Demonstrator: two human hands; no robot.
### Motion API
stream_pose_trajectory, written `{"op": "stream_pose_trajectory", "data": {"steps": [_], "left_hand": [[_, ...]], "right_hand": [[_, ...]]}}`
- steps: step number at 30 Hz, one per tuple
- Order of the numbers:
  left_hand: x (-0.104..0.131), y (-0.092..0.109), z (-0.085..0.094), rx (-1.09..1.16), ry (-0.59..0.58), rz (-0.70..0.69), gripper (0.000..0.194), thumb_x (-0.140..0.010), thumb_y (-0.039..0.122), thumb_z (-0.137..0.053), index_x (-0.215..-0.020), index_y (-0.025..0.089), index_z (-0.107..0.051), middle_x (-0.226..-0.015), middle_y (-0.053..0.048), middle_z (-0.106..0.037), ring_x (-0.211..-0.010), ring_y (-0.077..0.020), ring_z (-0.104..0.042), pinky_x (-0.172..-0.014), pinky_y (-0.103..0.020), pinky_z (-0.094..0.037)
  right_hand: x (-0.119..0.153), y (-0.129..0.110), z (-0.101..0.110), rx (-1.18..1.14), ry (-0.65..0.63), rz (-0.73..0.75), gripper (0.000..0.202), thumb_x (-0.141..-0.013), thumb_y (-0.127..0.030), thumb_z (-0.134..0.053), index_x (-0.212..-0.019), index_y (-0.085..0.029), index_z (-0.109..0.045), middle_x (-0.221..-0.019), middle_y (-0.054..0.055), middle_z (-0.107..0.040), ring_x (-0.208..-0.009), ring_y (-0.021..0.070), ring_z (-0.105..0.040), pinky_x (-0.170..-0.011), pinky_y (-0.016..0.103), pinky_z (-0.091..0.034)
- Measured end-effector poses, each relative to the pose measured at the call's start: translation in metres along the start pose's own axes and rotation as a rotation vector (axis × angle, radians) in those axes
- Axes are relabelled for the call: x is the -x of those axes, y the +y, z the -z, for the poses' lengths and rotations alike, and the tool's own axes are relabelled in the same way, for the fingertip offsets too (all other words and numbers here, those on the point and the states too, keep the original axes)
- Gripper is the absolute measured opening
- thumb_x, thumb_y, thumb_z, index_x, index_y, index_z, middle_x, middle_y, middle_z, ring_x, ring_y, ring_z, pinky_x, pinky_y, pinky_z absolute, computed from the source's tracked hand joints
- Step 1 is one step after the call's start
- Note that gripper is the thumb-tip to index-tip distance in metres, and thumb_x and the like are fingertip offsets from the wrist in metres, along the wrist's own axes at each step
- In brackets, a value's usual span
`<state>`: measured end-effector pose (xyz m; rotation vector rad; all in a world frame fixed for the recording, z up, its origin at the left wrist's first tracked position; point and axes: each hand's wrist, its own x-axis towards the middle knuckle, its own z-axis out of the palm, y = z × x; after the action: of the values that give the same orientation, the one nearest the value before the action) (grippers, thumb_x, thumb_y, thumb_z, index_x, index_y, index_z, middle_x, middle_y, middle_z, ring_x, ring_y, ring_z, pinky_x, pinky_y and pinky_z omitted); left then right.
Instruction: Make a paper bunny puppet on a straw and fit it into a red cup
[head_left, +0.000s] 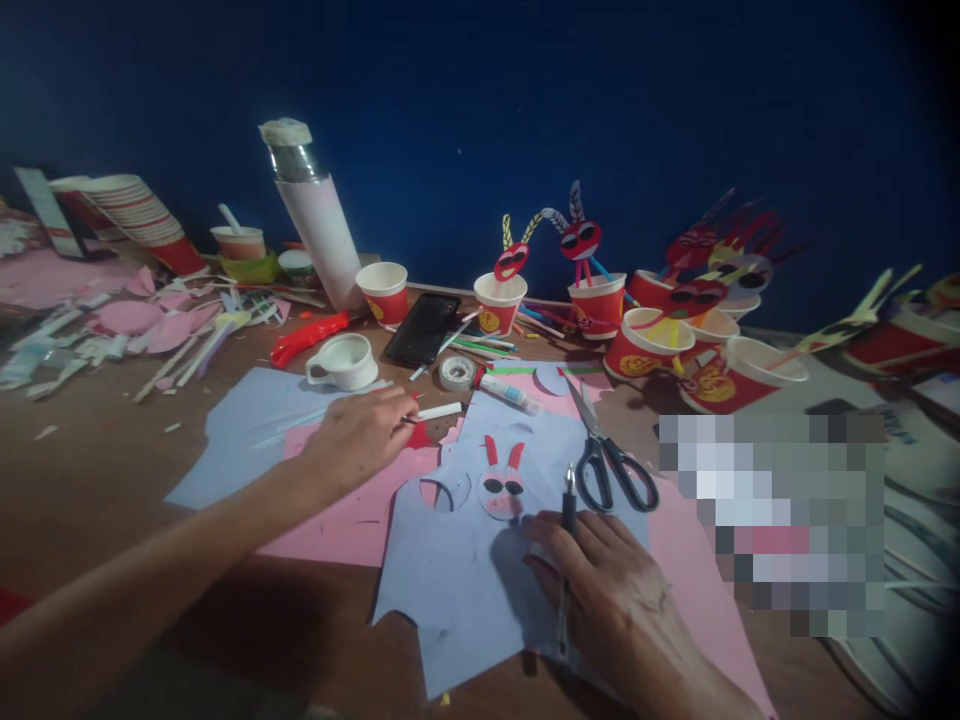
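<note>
1. At the lower right of center in the frame, a person's right hand (615,590) is holding a pen (568,530) between its fingers, silver tip pointing up the frame, above a pale paper sheet (457,590).
2. Near the center, the left hand (364,438) is reaching over pink paper (345,515), its fingers curling at the end of a white marker (444,411); whether they are gripping it, one cannot tell.
3. Just beyond the right hand's fingers, a paper rabbit face (499,503) with red ears and black eyes is lying on the sheet at mid-frame.
4. Right of center, black-handled scissors (594,425) are lying near the pen.
5. Across the upper center, a tape roll (457,373), a glue stick (511,393) and a phone (421,330) are sharing the surface (165,425).
6. At the upper left, a white flask (315,235) is standing behind a white mug (346,362).
</note>
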<state>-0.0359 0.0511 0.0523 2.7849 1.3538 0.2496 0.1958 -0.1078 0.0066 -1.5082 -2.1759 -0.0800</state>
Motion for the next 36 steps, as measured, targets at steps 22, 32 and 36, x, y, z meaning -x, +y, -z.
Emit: {"op": "stream_pose_trajectory", "data": {"steps": [22,32,36], "left_hand": [[0.027,0.01,-0.009,0.117,0.098,-0.461,0.042,-0.082,0.001,-0.039,-0.119,0.016,-0.054,-0.11,-0.009,-0.063,-0.105,-0.0221,-0.053,-0.083,-0.036,-0.044],[0.041,0.004,-0.001,0.239,0.03,-0.389,0.038,-0.085,0.006,-0.04,-0.117,0.017,-0.056,-0.111,-0.01,-0.062,-0.104,-0.0205,-0.055,-0.086,-0.034,-0.047],[0.045,0.002,-0.009,0.148,0.07,-0.457,0.037,-0.085,0.003,-0.039,-0.116,0.015,-0.057,-0.113,-0.01,-0.064,-0.107,-0.0225,-0.054,-0.089,-0.037,-0.046]], "right_hand": [[0.0,-0.001,0.0,-0.019,0.005,-0.007,0.014,-0.086,-0.016,-0.049,-0.09,-0.017,-0.063,-0.072,0.005,-0.062,-0.065,0.0209,-0.052,-0.061,0.031,-0.034],[0.0,-0.001,0.003,-0.03,0.001,-0.005,0.016,-0.086,-0.014,-0.048,-0.092,-0.017,-0.063,-0.07,0.005,-0.062,-0.063,0.0207,-0.053,-0.058,0.031,-0.036],[0.001,-0.001,0.002,-0.038,-0.009,-0.016,0.017,-0.086,-0.014,-0.048,-0.091,-0.017,-0.063,-0.07,0.005,-0.062,-0.064,0.0207,-0.055,-0.059,0.031,-0.038]]}}
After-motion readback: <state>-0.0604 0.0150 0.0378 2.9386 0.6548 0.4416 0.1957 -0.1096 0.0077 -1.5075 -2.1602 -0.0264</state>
